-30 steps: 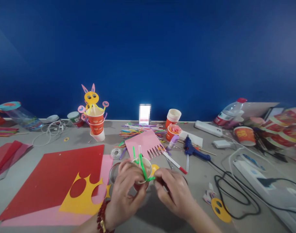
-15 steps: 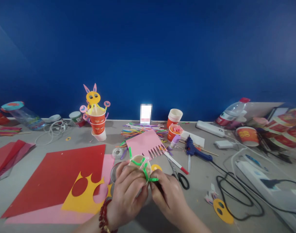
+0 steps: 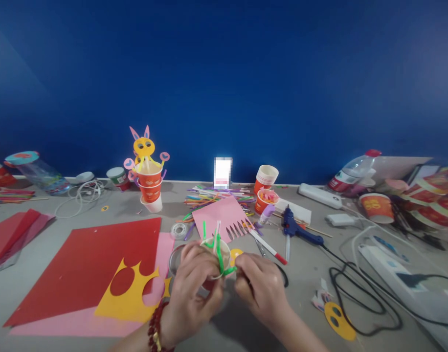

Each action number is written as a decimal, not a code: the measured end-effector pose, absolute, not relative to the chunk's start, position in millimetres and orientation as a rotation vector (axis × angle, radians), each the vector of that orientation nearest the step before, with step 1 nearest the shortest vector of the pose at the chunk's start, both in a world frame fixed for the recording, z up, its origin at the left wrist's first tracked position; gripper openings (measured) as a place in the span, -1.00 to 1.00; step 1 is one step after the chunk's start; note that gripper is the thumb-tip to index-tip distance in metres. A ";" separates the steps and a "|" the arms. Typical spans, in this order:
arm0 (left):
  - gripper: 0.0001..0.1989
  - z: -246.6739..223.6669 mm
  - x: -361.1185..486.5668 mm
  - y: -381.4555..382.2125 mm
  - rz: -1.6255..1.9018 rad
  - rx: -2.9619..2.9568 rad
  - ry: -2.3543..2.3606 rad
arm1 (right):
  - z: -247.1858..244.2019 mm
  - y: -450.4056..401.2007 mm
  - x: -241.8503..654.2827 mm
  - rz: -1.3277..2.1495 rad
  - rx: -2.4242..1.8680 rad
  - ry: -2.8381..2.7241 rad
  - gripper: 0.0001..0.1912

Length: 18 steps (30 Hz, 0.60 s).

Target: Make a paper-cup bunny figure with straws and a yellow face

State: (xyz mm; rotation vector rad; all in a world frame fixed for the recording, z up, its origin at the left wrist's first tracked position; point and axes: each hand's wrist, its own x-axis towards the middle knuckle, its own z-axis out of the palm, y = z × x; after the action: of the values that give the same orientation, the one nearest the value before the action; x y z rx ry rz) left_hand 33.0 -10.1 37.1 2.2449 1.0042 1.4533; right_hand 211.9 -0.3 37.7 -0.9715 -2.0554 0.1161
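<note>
My left hand (image 3: 192,286), with a dark red bead bracelet at the wrist, is closed around a paper cup (image 3: 226,254). Green fuzzy pipe cleaners (image 3: 220,252) stand up from the cup and bend over its rim, and a pale stick-like piece rises among them. To the right of the cup, my right hand (image 3: 260,286) pinches the tip of one green pipe cleaner that sticks out sideways. Its fingertips are partly hidden from view. Behind the cup lies a pink sheet (image 3: 220,217) with a fringed edge.
A red sheet (image 3: 99,264) and yellow cut-out paper (image 3: 126,293) lie left. A cup figure with rabbit ears (image 3: 150,183) stands behind them. A blue glue gun (image 3: 301,232), a red-capped marker (image 3: 270,248), scissors (image 3: 284,276) and a black cable (image 3: 341,288) are at right.
My right hand has shifted slightly right, away from the cup. The green pipe cleaners now stand more upright, and the cup has tilted a little. The whole view has moved slightly.
</note>
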 end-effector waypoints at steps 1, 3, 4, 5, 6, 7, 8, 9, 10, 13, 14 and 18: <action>-0.80 36.7 31.7 -9.6 1.452 2.224 1.001 | 38.4 1.4 215.7 0.119 -0.993 -2.031 -0.83; -0.83 35.7 30.1 -8.2 1.446 2.163 1.002 | 39.3 2.6 222.1 0.183 -1.036 -1.982 -0.83; -0.84 35.3 29.8 -7.3 1.437 2.122 1.005 | 39.4 2.0 224.2 0.240 -1.041 -1.972 -0.83; -0.85 34.9 29.8 -6.3 1.425 2.082 1.011 | 39.2 0.7 225.6 0.306 -1.036 -1.974 -0.83; -0.86 34.6 29.9 -5.4 1.418 2.053 1.016 | 38.7 -1.1 226.3 0.373 -1.023 -1.981 -0.84; -0.86 34.4 30.1 -4.6 1.411 2.040 1.021 | 38.0 -3.1 226.6 0.435 -1.009 -1.992 -0.83; -0.87 34.1 30.2 -3.9 1.411 2.045 1.024 | 37.2 -5.3 226.8 0.490 -0.994 -2.000 -0.83; -0.86 33.8 30.3 -3.4 1.415 2.069 1.022 | 36.2 -7.4 227.3 0.535 -0.986 -2.004 -0.82; -0.86 33.4 30.3 -2.9 1.424 2.104 1.017 | 35.1 -9.3 228.0 0.571 -0.985 -1.997 -0.82; -0.84 32.0 30.5 -2.2 1.445 2.214 1.013 | 32.0 -13.7 232.9 0.674 -1.006 -1.937 -0.82; -0.83 31.6 30.7 -2.1 1.446 2.242 1.021 | 31.3 -14.7 235.2 0.722 -1.014 -1.903 -0.82; -0.82 31.5 32.9 -2.6 1.453 2.321 1.070 | 32.8 -17.0 248.8 0.974 -1.023 -1.705 -0.81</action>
State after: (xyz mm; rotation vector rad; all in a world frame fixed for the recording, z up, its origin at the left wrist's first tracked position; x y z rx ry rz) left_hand 32.9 -2.6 31.5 2.3214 1.0703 1.4531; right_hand 248.8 -17.0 32.8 -1.0226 -1.7045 0.9742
